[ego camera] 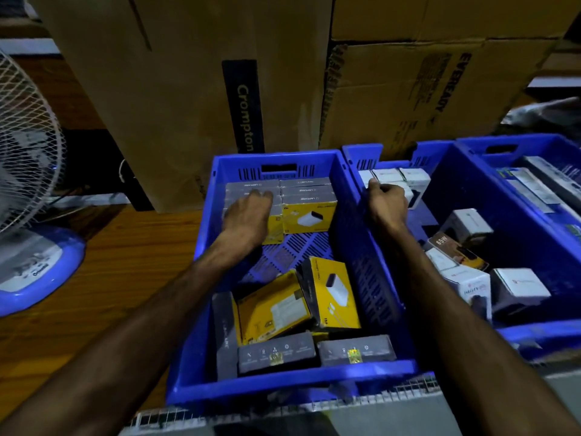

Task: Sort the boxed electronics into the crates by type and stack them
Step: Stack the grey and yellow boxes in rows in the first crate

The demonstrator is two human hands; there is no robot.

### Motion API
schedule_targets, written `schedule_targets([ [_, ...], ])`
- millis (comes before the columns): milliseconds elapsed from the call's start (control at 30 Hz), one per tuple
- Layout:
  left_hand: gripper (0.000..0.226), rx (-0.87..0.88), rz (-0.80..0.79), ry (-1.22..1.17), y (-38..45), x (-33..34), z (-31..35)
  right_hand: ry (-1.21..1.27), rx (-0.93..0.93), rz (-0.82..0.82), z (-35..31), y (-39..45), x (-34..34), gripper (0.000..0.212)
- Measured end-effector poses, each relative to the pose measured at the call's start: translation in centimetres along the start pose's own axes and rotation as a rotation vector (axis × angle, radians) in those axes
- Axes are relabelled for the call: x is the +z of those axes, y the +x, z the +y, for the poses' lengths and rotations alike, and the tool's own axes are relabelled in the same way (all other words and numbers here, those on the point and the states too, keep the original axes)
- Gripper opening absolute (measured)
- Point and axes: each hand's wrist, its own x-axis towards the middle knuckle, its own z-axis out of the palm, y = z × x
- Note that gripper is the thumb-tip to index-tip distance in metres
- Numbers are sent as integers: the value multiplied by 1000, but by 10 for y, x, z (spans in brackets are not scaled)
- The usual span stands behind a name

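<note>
A blue crate (283,390) in front of me holds yellow and grey boxes. Two neat stacks (309,202) stand against its far wall and several loose boxes (333,291) lie tumbled at the near end. My left hand (248,212) lies flat on top of the left stack, fingers straight. A second blue crate (446,190) to the right holds white boxes, some stacked (405,177) at its far left corner and others loose (518,287) nearer me. My right hand (386,202) reaches into that corner with fingers curled against the white stack; whether it grips one is hidden.
A third blue crate (490,146) with long flat boxes sits at the far right. Large cardboard cartons (195,89) stand behind the crates. A white pedestal fan (28,171) with a blue base is at the left on the wooden floor.
</note>
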Motion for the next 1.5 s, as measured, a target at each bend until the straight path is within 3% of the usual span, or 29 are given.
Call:
schedule_targets([
  [100,32,37,-56,-181,-23,10,33,-18,22,-52,2,2,-3,46],
  [233,59,-76,-485,-420,-34,24,59,-73,-34,-111,6,3,-5,50],
  [300,58,-121,-541,-464,-37,32,65,-77,-87,-145,13,2,-6,56],
  [600,38,-390,-451,-793,-34,32,78,-158,-265,-125,17,6,-4,46],
  [767,50,-418,-285,-948,-24,21,62,-466,-650,-106,-1,-9,-6,40],
  [833,62,-415,-184,-1091,-19,14,54,-521,-711,-226,-11,-17,-5,50],
  [967,60,-336,-44,-1243,-17,1,46,-627,-680,-500,-18,-27,-3,77],
  [1200,59,-174,62,-1184,-19,-12,47,-795,-711,-550,-14,-24,-4,83],
  [1367,69,-38,134,-995,-20,-16,36,-635,-741,-562,-12,-19,-9,51],
  [1500,63,-7,224,-782,-14,-7,21,-503,-720,-510,-9,-13,-14,46],
])
